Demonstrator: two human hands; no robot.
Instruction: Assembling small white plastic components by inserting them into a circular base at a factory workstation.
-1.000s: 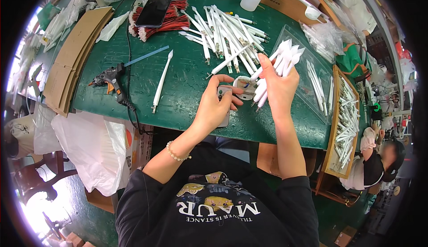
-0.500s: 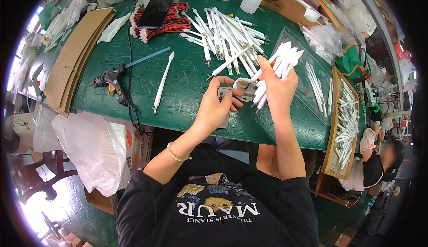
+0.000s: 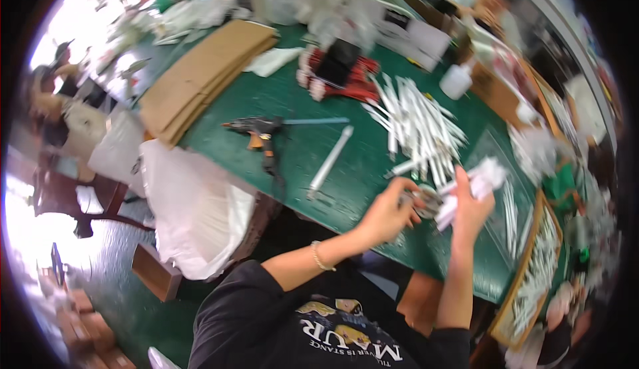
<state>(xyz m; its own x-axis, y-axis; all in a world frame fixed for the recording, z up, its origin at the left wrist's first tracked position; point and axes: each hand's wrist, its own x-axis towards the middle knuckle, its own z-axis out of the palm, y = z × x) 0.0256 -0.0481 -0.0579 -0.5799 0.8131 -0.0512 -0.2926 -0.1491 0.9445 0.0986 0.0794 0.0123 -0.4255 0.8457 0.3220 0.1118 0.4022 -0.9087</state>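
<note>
Clasped firmly in the right hand (image 3: pixel 474 210): 1 bundle of slender white candle-shaped sticks with pointed flame tips (image 3: pixel 482 181), over the green tabletop (image 3: pixel 369 152), too blurred to count. Faintly warm-toned at the tips 0.5 s ago, plain white now. Just left, the left hand (image 3: pixel 391 212) with fingers curled; impossible to tell whether pinching anything, though seen over a grey remote earlier. Between the 2 hands, 1 small round pale fitting (image 3: pixel 427 204), smeared. On the left wrist, 1 pale beaded bracelet (image 3: pixel 321 257). Below, bold white lettering (image 3: pixel 321 334) on a black T-shirt (image 3: pixel 266 316), upside down in this view.

Beyond the hands, 1 heap of similar white sticks (image 3: pixel 426 126), overlapping too much to count. Farther left, 1 lone white stick (image 3: pixel 331 159), then 1 black-and-orange glue gun (image 3: pixel 261 128) with 1 blue rod (image 3: pixel 316 121) at its rear. Farther out, 1 black phone (image 3: pixel 338 61) atop red wire bundles (image 3: pixel 363 81), 1 white squeeze bottle (image 3: pixel 456 81), and 1 white carton (image 3: pixel 416 41) with dark print, unreadable. Compared with 0.5 s ago, swung round and blurred throughout, with more brown boxes (image 3: pixel 96 330) showing at lower left.
</note>
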